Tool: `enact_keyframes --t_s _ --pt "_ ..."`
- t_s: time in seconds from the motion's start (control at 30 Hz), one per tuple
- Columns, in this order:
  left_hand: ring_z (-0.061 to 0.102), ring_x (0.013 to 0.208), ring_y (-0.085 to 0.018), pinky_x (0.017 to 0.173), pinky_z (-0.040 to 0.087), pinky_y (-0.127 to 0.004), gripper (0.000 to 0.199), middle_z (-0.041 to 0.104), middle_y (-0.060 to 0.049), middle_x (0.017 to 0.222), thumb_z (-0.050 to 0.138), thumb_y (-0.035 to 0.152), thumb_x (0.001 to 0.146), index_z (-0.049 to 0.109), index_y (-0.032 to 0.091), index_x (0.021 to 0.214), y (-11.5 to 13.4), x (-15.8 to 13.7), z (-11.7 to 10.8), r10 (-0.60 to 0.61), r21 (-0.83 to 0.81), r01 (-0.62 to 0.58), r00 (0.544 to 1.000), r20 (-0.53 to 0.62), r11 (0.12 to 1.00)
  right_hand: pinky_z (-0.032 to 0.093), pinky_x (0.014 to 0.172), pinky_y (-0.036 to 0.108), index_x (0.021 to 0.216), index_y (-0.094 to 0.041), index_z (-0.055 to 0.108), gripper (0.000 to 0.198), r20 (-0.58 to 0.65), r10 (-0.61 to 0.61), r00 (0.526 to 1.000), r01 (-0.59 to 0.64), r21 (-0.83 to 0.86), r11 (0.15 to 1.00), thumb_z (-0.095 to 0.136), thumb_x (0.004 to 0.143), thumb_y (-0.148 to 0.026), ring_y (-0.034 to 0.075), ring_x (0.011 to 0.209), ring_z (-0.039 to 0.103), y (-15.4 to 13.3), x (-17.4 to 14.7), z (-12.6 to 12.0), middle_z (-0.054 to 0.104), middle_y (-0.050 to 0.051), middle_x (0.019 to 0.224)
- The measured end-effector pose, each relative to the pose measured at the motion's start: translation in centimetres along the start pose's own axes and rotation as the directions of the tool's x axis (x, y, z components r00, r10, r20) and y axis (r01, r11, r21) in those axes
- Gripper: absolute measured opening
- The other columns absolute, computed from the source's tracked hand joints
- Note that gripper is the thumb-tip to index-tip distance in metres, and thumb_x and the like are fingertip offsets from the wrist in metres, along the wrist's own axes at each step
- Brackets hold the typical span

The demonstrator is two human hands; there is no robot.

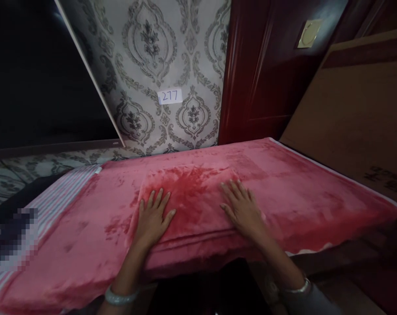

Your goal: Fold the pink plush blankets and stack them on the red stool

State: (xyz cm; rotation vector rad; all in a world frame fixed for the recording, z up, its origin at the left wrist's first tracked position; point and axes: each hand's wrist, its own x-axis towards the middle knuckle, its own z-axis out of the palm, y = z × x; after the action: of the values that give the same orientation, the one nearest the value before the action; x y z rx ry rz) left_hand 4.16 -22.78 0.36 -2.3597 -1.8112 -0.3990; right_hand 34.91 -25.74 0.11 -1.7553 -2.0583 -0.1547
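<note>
A folded piece of pink-red plush fabric (192,205) lies on a larger pink plush cloth (293,183) of the same look. Flat on the left part of the folded piece rests my left hand (153,218), fingers spread, a pale bangle at the wrist. My right hand (242,208) presses palm down near its right edge, fingers also apart. Neither hand grips anything. Darker, brushed patches show in the pile between the hands, and layered folds run along the near edge.
Striped fabric (59,197) lies at the left beside the plush cloth. A large dark screen (44,78) hangs at the upper left. Behind are a patterned wall with a card (170,96) reading 277 and a dark red door panel (260,65). A big cardboard box (359,118) stands on the right.
</note>
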Motion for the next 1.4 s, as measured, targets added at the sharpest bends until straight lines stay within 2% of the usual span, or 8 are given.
enact_keyframes --t_s 0.27,0.47,0.7,0.83,1.0,1.1,1.23,1.4 --pt "0.021 0.152 -0.036 0.119 0.018 -0.066 0.066 0.033 -0.011 0.162 0.046 0.056 0.096 0.041 0.025 0.153 0.4 0.1 -0.3 -0.024 -0.003 0.024 0.998 0.066 1.0 0.036 0.111 0.055 0.153 -0.025 0.042 0.054 0.023 0.027 0.999 -0.027 -0.013 1.0 0.038 0.102 -0.042 0.031 0.147 0.031 2.4 -2.7 3.5 0.036 0.013 0.16" --pt "0.029 0.15 -0.033 0.119 0.022 -0.062 0.061 0.037 -0.01 0.16 0.044 0.052 0.097 0.041 0.029 0.153 -1.0 -1.4 -0.5 0.059 -0.04 -0.058 0.998 0.012 0.997 0.034 0.11 0.064 0.146 -0.026 0.052 0.05 0.055 -0.022 0.998 0.022 -0.002 1.0 0.037 0.101 -0.043 0.034 0.144 0.037 3.6 -2.4 2.0 0.045 0.012 0.154" --pt "0.039 0.145 -0.033 0.116 0.03 -0.062 0.053 0.044 -0.012 0.155 0.043 0.042 0.097 0.05 0.026 0.148 -2.2 -5.6 -0.4 0.046 -0.013 -0.047 0.996 -0.072 0.999 0.029 0.117 0.057 0.15 -0.025 0.048 0.05 0.085 -0.294 0.952 0.28 0.146 0.949 0.045 0.101 -0.038 0.031 0.147 0.032 -6.1 2.9 -1.6 0.038 0.012 0.158" --pt "0.041 0.144 -0.033 0.114 0.037 -0.058 0.056 0.044 -0.016 0.155 0.043 0.041 0.097 0.05 0.017 0.147 -2.5 -7.8 1.1 -0.012 0.006 0.013 0.989 -0.146 1.0 0.021 0.121 0.056 0.156 -0.031 0.036 0.057 0.17 -0.439 0.882 0.393 0.247 0.886 0.049 0.101 -0.045 0.028 0.152 0.018 -11.7 4.6 0.4 0.026 0.005 0.164" --pt "0.06 0.127 -0.029 0.106 0.049 -0.05 0.045 0.065 -0.011 0.136 0.043 0.04 0.096 0.066 0.022 0.13 -4.1 -9.3 0.8 -0.02 -0.095 -0.005 0.965 -0.261 0.995 0.015 0.122 0.057 0.156 -0.034 0.035 0.059 0.248 -0.518 0.818 0.451 0.281 0.847 0.046 0.101 -0.053 0.028 0.153 0.014 -12.5 4.2 3.9 0.022 0.003 0.165" --pt "0.069 0.112 -0.026 0.101 0.053 -0.047 0.045 0.074 -0.009 0.118 0.034 0.038 0.1 0.073 0.024 0.118 -4.5 -6.7 -2.0 0.004 -0.215 -0.062 0.966 -0.26 0.975 0.014 0.122 0.058 0.157 -0.034 0.032 0.06 0.252 -0.524 0.814 0.456 0.282 0.844 0.044 0.102 -0.054 0.029 0.153 0.012 -12.2 4.0 4.2 0.019 0.003 0.166" --pt "0.052 0.135 -0.021 0.115 0.04 -0.044 0.048 0.06 -0.007 0.143 0.032 0.037 0.101 0.058 0.024 0.139 -3.6 1.2 -4.9 0.208 -0.342 -0.234 0.972 -0.111 0.91 0.014 0.121 0.06 0.158 -0.034 0.029 0.06 0.25 -0.542 0.802 0.48 0.269 0.835 0.042 0.103 -0.053 0.031 0.153 0.012 -12.3 4.1 3.8 0.018 0.004 0.166" --pt "0.028 0.151 -0.028 0.12 0.017 -0.064 0.051 0.034 -0.005 0.162 0.042 0.037 0.1 0.042 0.032 0.151 -3.0 10.4 -2.4 0.297 -0.205 -0.25 0.922 0.249 0.946 0.016 0.121 0.06 0.156 -0.035 0.034 0.056 0.272 -0.534 0.8 0.471 0.266 0.841 0.039 0.104 -0.054 0.029 0.153 0.014 -12.3 4.1 3.8 0.022 0.004 0.166"
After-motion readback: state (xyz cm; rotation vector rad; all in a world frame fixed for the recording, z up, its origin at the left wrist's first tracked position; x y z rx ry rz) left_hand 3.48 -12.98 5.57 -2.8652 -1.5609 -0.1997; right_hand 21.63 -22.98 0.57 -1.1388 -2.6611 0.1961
